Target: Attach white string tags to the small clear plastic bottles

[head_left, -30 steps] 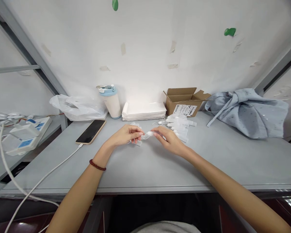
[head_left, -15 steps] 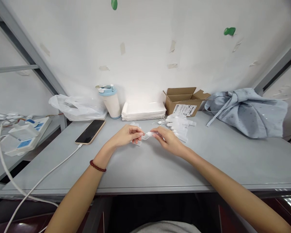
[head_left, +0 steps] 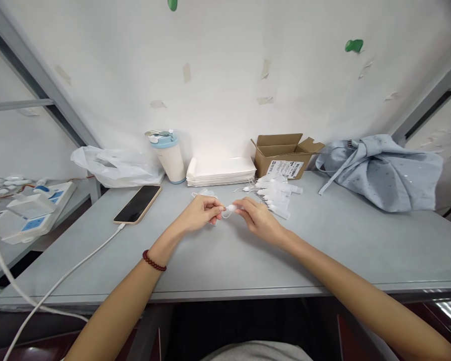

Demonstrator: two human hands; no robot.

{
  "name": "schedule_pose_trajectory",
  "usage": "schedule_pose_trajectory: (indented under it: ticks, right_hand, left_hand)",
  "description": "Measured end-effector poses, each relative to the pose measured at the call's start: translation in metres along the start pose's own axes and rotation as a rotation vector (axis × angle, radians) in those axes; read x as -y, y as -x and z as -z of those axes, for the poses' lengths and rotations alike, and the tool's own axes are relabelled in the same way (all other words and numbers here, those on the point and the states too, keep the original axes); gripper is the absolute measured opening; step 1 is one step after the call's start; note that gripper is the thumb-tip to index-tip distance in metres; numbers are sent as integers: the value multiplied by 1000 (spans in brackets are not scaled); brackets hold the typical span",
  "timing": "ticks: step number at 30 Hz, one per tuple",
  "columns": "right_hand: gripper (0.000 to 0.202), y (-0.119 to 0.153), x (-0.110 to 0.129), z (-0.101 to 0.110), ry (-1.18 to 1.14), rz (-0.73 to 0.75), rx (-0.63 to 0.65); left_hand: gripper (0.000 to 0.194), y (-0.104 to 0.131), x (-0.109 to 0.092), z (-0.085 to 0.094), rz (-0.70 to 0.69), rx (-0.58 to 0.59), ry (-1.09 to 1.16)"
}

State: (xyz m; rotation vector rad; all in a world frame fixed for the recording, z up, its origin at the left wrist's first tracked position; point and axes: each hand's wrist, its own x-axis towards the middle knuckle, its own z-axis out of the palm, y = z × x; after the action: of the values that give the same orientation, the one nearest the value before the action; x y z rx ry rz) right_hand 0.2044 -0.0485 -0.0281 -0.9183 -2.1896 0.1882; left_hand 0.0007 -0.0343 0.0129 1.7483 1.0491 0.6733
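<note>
My right hand (head_left: pixel 258 216) is closed around a small translucent squeeze bottle, whose white screw top (head_left: pixel 230 208) points left. At the tip of that bottle the fingers of my left hand (head_left: pixel 203 212) are pinched together; what lies between them is too small to make out. A thin white cap strap loops below the top. Just right of my right hand lies a pile of similar squeeze bottles (head_left: pixel 280 193) with thin needle tips. Partly hidden behind my left hand are more clear plastic pieces (head_left: pixel 206 192).
Along the wall stand a blue-lidded cup (head_left: pixel 171 158), a stack of white paper sheets or envelopes (head_left: pixel 220 173) and an open cardboard box (head_left: pixel 280 160). A phone (head_left: pixel 138 204) charges at left, near a plastic bag (head_left: pixel 115 168). Grey-blue cloth (head_left: pixel 387 173) lies at right.
My left fingers have moved very slightly right, nearer the bottle's top, and the needle seen between is now mostly covered. The whole view has shifted a little.
</note>
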Motion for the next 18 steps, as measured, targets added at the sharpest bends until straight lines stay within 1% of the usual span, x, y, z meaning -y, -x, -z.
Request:
schedule_pose_trajectory:
  ticks: [10,15,18]
  right_hand:
    - [21,1,2,0,-28,-34,-12]
    - [19,-3,1,0,-58,-42,-58]
    - [20,-6,2,3,-57,-62,-85]
  left_hand:
    - [22,1,-3,-5,-12,-2,5]
    - [24,-1,1,2,-19,9,69]
    - [27,-3,5,9,-40,-34,108]
